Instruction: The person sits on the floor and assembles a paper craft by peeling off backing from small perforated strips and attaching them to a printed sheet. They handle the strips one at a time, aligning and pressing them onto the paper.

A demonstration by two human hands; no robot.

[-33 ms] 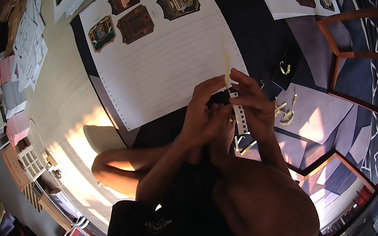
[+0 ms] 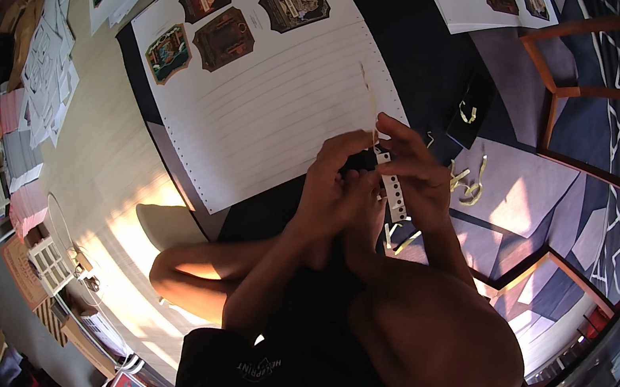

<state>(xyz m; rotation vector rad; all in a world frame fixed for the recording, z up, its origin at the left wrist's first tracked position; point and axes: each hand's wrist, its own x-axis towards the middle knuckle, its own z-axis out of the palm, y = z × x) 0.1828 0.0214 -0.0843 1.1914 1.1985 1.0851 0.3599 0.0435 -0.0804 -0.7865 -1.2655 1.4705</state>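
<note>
A thin pale yellow strip (image 2: 367, 87) rises from between the fingertips of my two hands, over the edge of a large white printed sheet (image 2: 282, 109). My left hand (image 2: 331, 173) is closed, its thumb and forefinger pinched at the strip's lower end. My right hand (image 2: 424, 180) curls its fingers over a narrow white strip with a row of dark round holes (image 2: 396, 194), which hangs down beside the palm. The right forefinger reaches toward the yellow strip. Below the left fingers the view is dark, and what lies there is partly hidden.
Curled yellow strip scraps (image 2: 473, 187) lie right of my hands, and more on a small black piece (image 2: 468, 109). Further printed sheets (image 2: 487, 4) lie at the top. Wooden frames (image 2: 554, 90) stand at right. Paper piles (image 2: 43, 74) line the left. My bent legs (image 2: 441, 333) are below.
The yellow strip has turned and now looks thinner, nearly edge-on. My left fingertips have shifted very slightly; the right hand is almost where it was.
</note>
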